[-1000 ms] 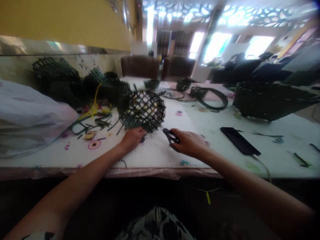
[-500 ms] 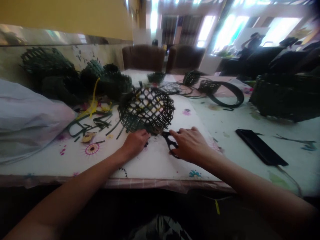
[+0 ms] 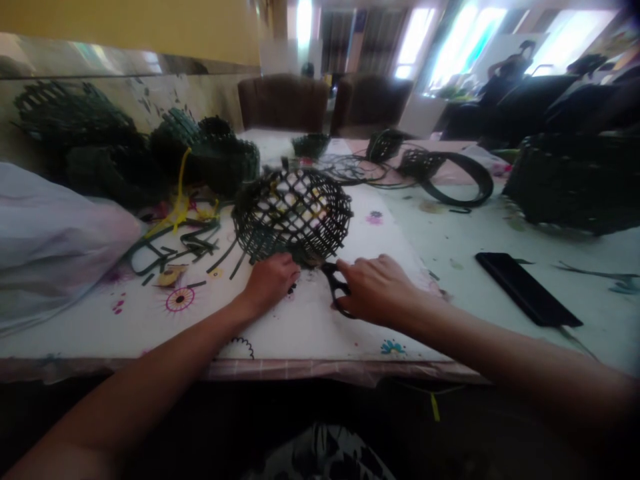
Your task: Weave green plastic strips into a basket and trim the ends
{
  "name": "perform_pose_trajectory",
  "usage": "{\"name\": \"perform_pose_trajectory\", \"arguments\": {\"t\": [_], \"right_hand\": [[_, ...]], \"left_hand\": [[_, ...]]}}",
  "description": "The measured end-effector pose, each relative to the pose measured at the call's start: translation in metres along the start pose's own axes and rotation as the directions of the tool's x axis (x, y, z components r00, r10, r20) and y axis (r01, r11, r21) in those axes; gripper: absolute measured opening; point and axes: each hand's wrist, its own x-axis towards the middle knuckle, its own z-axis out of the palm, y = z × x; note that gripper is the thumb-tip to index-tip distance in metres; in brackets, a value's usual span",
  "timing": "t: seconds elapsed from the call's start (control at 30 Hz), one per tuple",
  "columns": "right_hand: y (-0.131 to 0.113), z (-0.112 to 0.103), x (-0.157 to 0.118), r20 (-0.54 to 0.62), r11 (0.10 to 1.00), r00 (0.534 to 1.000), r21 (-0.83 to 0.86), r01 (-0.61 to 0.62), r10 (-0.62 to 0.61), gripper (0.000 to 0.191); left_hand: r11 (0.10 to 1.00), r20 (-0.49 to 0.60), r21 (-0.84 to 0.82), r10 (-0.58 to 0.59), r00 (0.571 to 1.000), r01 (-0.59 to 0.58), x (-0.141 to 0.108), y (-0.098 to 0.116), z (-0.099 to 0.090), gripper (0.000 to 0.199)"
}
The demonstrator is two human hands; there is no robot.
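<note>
A dark green woven basket (image 3: 295,210) lies tipped on the table, its open lattice facing me. My left hand (image 3: 273,280) is closed on the basket's near edge, fingers curled over it; the exact spot they pinch is hidden. In my right hand (image 3: 375,287) is a pair of scissors (image 3: 334,288) with black handles, fingers through the loops. The blades point left to the basket's near edge, close to my left fingertips, and are hard to make out there. Short cut strips (image 3: 197,243) lie left of the basket.
On the left are a white plastic bag (image 3: 60,247) and several dark woven baskets (image 3: 75,127). To the right lie a phone (image 3: 527,288) on a cable, a coiled strip (image 3: 463,180) and a large dark basket (image 3: 575,183). Chairs (image 3: 283,103) stand beyond the table.
The view has shifted slightly. Both hands stay at the basket's near edge, and the scissors remain there, with their handles turned a little. Nothing was taken up or let go.
</note>
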Motion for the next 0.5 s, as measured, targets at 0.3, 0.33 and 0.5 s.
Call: {"name": "perform_pose_trajectory", "arguments": {"t": [0.3,0.33,0.5], "right_hand": [[-0.014,-0.010,0.002,0.029,0.998,0.998,-0.037,0.055,-0.054,0.029],[-0.014,-0.015,0.003,0.042,0.997,0.997,-0.041,0.061,-0.060,0.027],[-0.011,-0.028,0.005,0.098,0.993,0.991,-0.065,0.099,-0.092,0.025]], "left_hand": [[1.000,-0.026,0.004,-0.016,1.000,0.016,0.000,-0.001,0.003,0.019],[1.000,-0.027,0.005,-0.012,1.000,0.012,0.000,-0.001,0.003,0.019],[1.000,-0.020,0.007,-0.016,1.000,0.016,0.000,-0.001,0.003,0.017]]}}
